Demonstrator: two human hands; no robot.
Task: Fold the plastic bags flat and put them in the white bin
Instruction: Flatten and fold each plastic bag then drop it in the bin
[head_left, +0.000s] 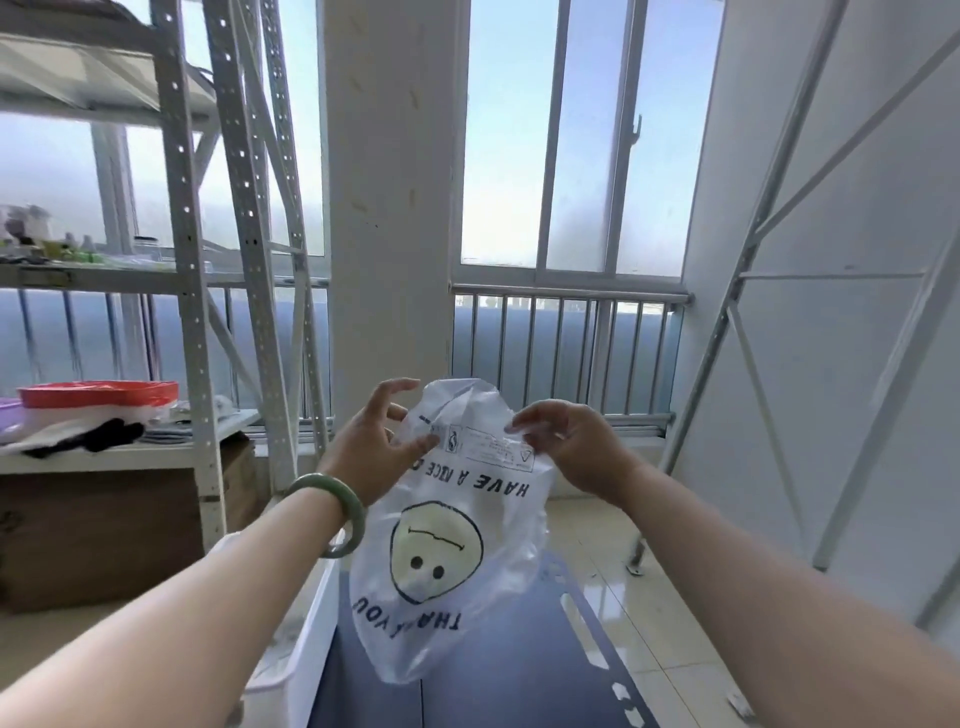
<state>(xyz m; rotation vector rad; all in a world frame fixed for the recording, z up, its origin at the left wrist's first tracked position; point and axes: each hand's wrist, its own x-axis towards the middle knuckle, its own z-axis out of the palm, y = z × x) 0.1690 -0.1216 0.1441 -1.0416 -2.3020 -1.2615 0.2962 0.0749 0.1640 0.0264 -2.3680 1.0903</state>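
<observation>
Down at the lower left, the white rectangular plastic bin (304, 644) stood against a dark blue flat surface (498, 686). The left forearm covered most of its opening, so its contents could not be told. Above both hung the clear plastic bag (447, 525) printed with a yellow smiley face and black lettering, unfolded and upside down, held in the air by 2 hands, outside the bin. The left hand (371, 441), with a green stone bangle (335, 512) on its wrist, pinched the bag's upper edge between thumb and fingers, the index finger lifted free. The right hand (566, 447) gripped the same edge with curled fingertips. To the left, a white perforated metal shelving rack (192, 291) carried a stack of trays under red plastic (98, 393), with a brown cardboard box (98, 535) beneath. A railed window (571, 156) stood behind the bag.
</observation>
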